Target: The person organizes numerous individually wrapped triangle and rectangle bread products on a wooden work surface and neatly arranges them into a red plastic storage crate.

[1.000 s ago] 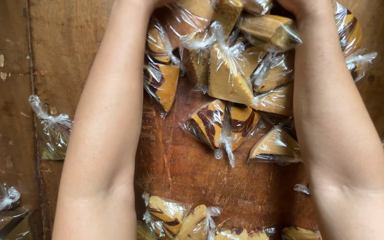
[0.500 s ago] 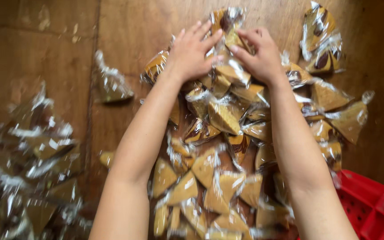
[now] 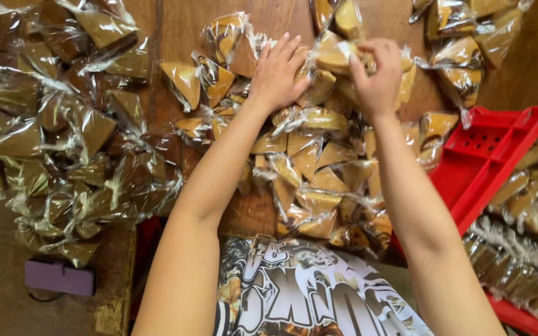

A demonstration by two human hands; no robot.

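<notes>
Head view: my left hand (image 3: 278, 71) lies flat, fingers spread, pinning the wrapped cake wedges (image 3: 309, 180) so none slide, while my right hand (image 3: 378, 74) pinches one wedge (image 3: 334, 59).

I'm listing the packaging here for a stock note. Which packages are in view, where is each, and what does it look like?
Wrapped cake wedges: table centre, under both hands, clear film, tan and brown triangles.
Second heap: left, same clear wrapping, darker wedges.
Third group: top right, same kind.
Red crate: right, plastic, holds rows of wrapped pieces.
Left hand and right hand touch the centre heap.
</notes>
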